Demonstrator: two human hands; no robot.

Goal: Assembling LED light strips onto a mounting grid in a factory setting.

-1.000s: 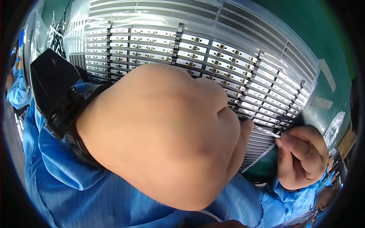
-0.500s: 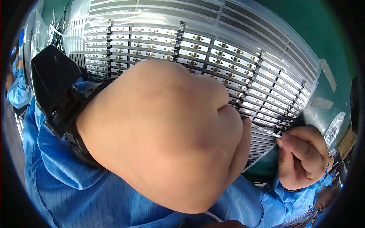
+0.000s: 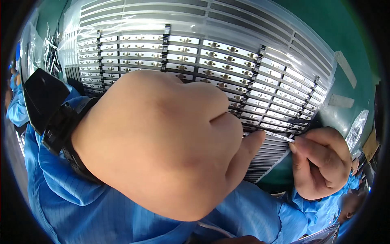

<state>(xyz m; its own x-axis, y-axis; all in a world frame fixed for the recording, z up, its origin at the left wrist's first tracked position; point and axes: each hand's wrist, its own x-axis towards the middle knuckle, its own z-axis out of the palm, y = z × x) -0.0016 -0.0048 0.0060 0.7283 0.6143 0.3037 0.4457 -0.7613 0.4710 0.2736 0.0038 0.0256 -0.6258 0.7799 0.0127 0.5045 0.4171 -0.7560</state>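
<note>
My left hand fills the middle of the view with its back toward me, fingers curled and mostly hidden. Its thumb tip shows at one end of a thin silver metal strip. The strip's other end is pinched between thumb and forefinger of my right hand, at the lower right. The strip lies nearly along a row of the slotted tray beneath. Similar silver strips with small round fittings fill many rows of that tray. Black connector pieces stand in columns between them.
Clear plastic film covers the tray's far part. The bench is green, with tape pieces at right. Loose thin metal pieces lie at far left. A black device is strapped to my left wrist. Blue-sleeved people show at the edges.
Both hands and the strip have shifted slightly left in view, as has the tray. The strip now sits closer along the tray row, its right end slightly higher in view.
</note>
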